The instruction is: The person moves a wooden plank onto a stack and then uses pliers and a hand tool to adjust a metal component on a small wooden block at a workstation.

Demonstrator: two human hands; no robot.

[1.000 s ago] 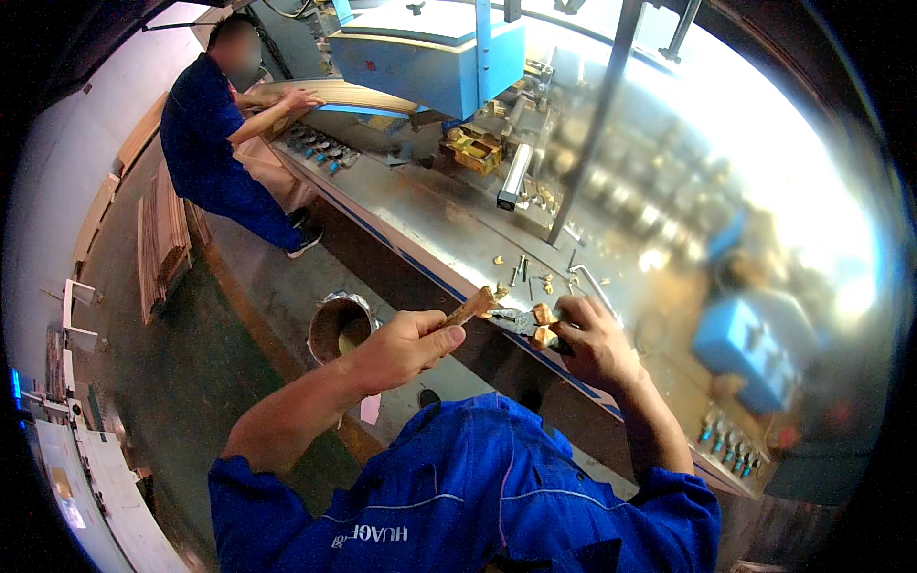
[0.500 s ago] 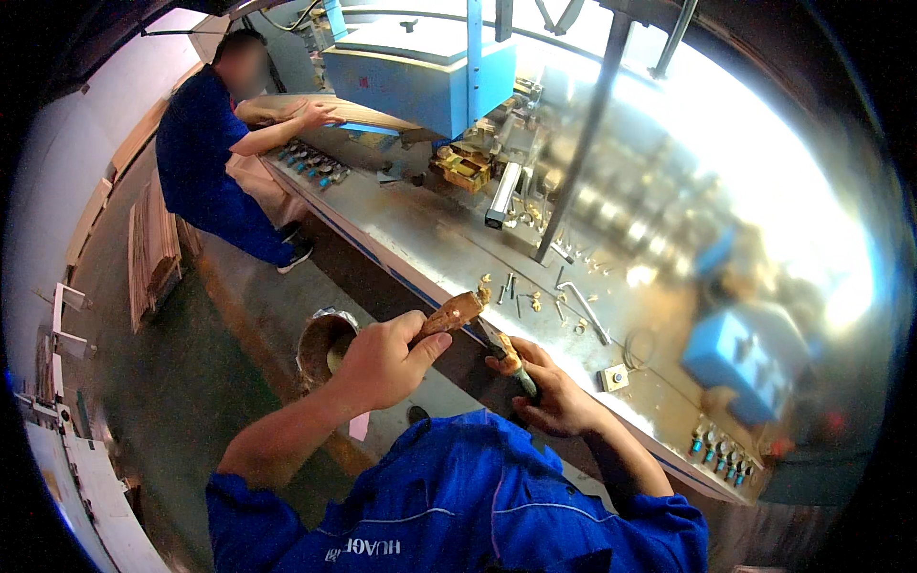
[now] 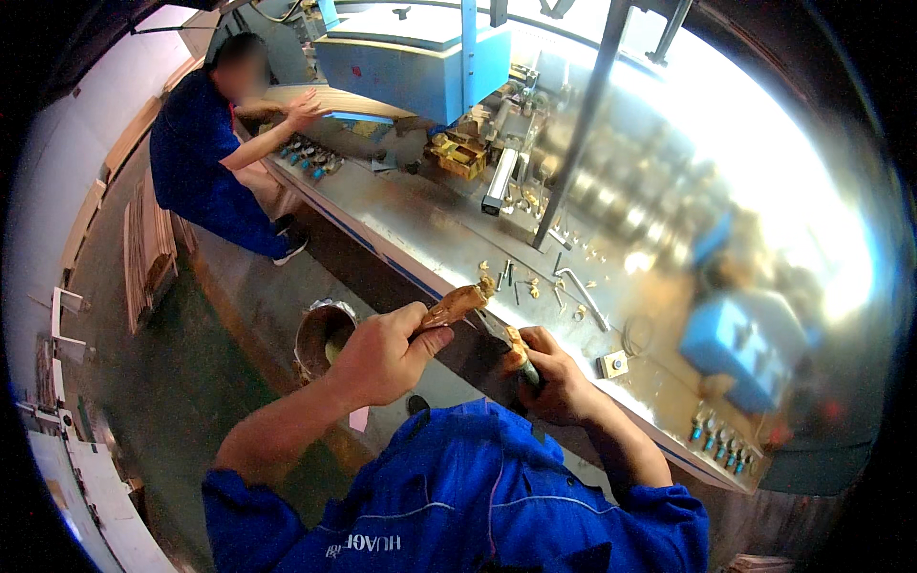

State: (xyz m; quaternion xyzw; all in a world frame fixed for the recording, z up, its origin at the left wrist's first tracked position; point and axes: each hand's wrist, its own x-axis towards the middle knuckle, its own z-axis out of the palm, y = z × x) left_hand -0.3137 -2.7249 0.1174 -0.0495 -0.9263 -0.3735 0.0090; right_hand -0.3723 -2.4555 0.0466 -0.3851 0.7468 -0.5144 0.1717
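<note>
Both hands have drawn back from the bench toward the body since the earlier frames, and the right hand, which lay flat on the steel a second ago, now sits off its near edge. At the centre of the frame the wood piece runs from lower left to upper right, its free end pointing up toward the bench, its near end clenched in the left hand. Just right of it, the right hand is closed around a dark tool whose tip slants up-left and meets the wood piece near its middle; what kind of tool it is I cannot tell. So the wood lies up and right of the left grip, and the right hand is the nearer one to its free end. Left of the left hand stands a metal bucket on the floor. Across the bench small brass bits and a steel hook lie scattered. At upper left another person in blue leans over the same bench.
</note>
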